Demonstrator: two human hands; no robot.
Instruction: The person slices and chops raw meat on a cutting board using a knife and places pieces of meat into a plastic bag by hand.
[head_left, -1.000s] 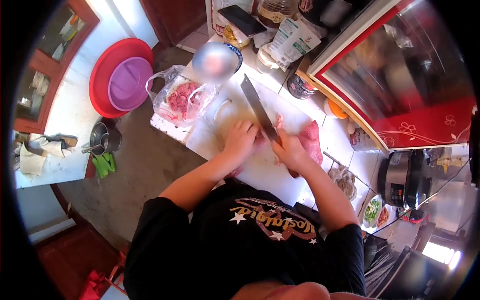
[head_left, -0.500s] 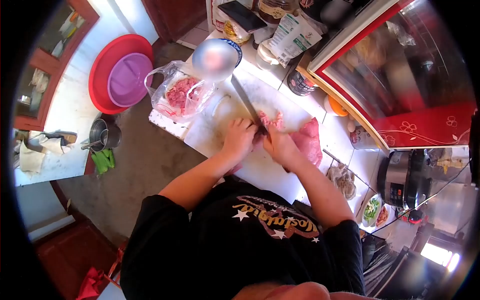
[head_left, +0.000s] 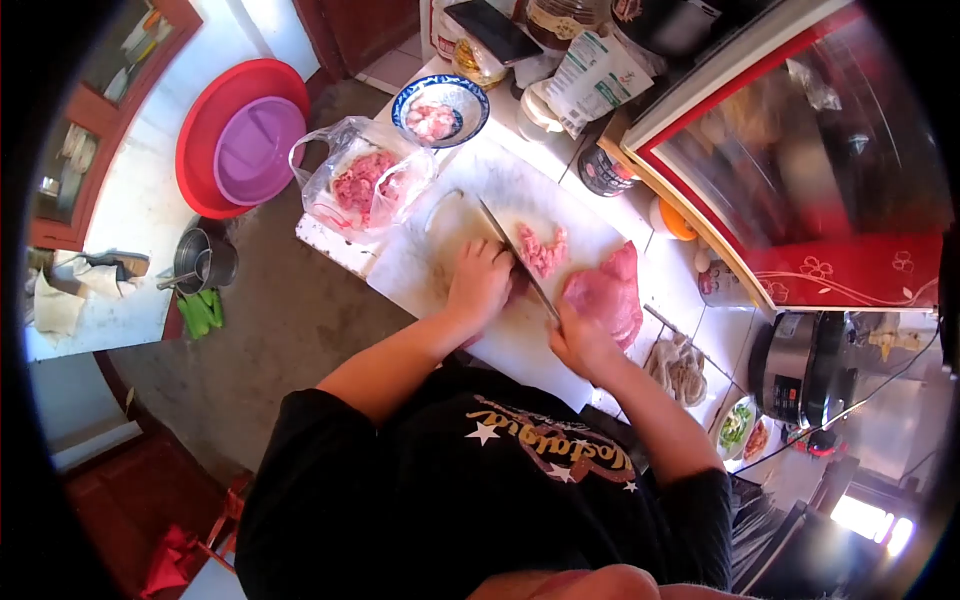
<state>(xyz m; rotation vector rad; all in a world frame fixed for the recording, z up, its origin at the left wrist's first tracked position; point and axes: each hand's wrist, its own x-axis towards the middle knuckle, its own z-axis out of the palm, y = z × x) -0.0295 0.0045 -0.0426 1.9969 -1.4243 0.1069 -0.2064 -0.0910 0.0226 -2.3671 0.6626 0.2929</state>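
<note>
My right hand (head_left: 582, 342) grips the handle of a long knife (head_left: 518, 254), its blade slanting across the white cutting board (head_left: 410, 262). My left hand (head_left: 478, 280) has its fingers curled over a piece of meat (head_left: 517, 288), mostly hidden beside the blade. Small cut bits of meat (head_left: 543, 250) lie on the far side of the knife. To their right rests a large pink slab of meat (head_left: 615, 298), close to my right hand.
Left of the board, a clear plastic bag (head_left: 335, 212) holds meat pieces. A blue-patterned bowl (head_left: 476, 98) with pale chunks stands behind it. A crumpled cloth (head_left: 676, 370), rice cooker (head_left: 790, 365) and plate of chopped greens (head_left: 737, 425) sit to the right. Basins (head_left: 195, 150) are farther left.
My right hand and the knife have moved right and toward me, uncovering more cut bits. The left hand stays in nearly the same spot on its piece.
</note>
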